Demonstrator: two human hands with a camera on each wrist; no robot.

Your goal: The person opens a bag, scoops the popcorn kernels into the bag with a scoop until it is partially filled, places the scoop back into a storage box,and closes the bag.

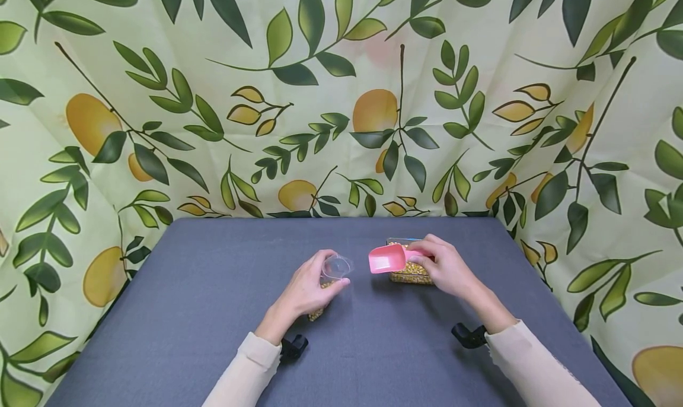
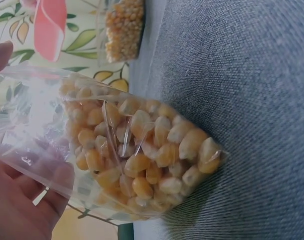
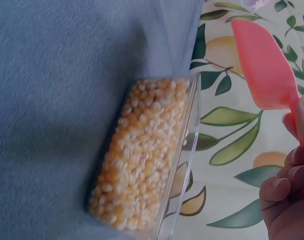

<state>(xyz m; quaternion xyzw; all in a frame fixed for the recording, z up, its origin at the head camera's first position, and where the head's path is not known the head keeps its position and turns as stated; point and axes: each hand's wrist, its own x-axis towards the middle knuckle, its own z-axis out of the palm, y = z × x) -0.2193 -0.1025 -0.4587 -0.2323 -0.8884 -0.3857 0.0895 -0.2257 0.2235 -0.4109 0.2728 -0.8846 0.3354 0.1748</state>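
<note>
our left hand (image 1: 305, 287) grips a clear bag of corn (image 2: 141, 155); our right hand (image 1: 448, 269) holds a pink scoop (image 1: 387, 258) near a clear container (image 3: 191, 142).

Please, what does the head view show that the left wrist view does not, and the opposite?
Only the head view: both sleeves and the black wrist devices.

Only the left wrist view: the filled part of the clear bag nearly whole, mostly hidden by the left hand in the head view.

Both: that hand, the bag, the pink scoop, the container of kernels, the grey cloth and the leafy backdrop.
</note>
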